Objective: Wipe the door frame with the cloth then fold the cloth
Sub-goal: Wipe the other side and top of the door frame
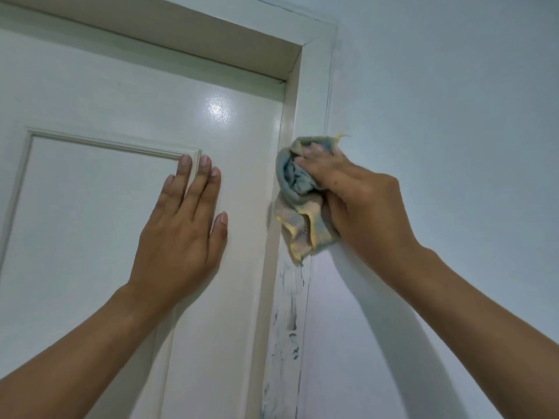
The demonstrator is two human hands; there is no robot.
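Wiping is underway: the right hand [360, 201] clamps the bunched cloth [299, 201] against the door frame [314, 95] at 3 o'clock of the flat, open left hand [184, 228]. Blue smudges [287, 328] at 6 o'clock remain; folding not begun.

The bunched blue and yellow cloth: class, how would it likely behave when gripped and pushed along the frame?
The bunched blue and yellow cloth is probably floppy: it crumples in the right hand and its lower corner hangs. It seems light, held one-handed, and likely drags rather than slides.
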